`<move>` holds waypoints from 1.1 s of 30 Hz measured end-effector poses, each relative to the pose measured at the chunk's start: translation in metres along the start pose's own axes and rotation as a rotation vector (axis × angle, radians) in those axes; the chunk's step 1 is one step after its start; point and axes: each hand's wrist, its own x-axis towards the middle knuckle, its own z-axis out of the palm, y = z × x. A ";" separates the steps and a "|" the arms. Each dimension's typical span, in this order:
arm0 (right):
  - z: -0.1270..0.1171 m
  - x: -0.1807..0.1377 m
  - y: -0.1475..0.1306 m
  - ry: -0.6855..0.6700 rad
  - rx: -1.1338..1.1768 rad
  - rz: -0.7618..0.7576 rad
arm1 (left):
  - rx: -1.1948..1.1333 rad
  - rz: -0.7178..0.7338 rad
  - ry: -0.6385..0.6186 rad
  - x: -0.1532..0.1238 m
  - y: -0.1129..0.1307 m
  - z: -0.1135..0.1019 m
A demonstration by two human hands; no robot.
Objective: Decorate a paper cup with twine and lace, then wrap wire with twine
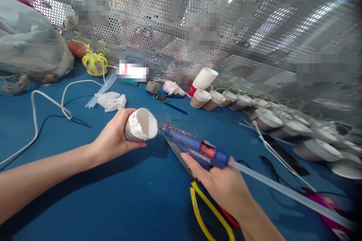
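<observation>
My left hand [113, 135] is wrapped round a paper cup [135, 126] that lies tilted, its open mouth facing right. White cord or trim covers the cup near its rim, and the lower part looks grey. In my right hand [223, 180] is a blue glue gun [189, 141], with a long clear glue stick [271, 182] running out of its back. The gun's nozzle points left, close beside the cup's rim; whether it touches cannot be made out. Under the gun lie scissors [195, 192] with yellow-lined handles, partly hidden by my right hand.
Covered cups [268, 116] line the right side, near stacked paper cups [206, 79]. Blue-handled pliers [172, 104], yarn [152, 87] and a crumpled white bag [111, 101] lie behind my hands. A white cable [35, 120] crosses the left. Perforated metal mesh [158, 15] bounds the blue table's back.
</observation>
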 end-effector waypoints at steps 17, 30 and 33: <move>-0.014 0.002 -0.008 -0.111 0.023 0.044 | 0.049 0.015 0.050 0.002 -0.002 -0.001; 0.002 0.008 -0.006 -0.242 0.928 0.430 | -0.730 -0.310 -0.232 0.002 0.016 -0.001; 0.006 0.008 -0.006 -0.276 1.032 0.486 | -0.823 -0.343 -0.237 0.002 0.019 -0.002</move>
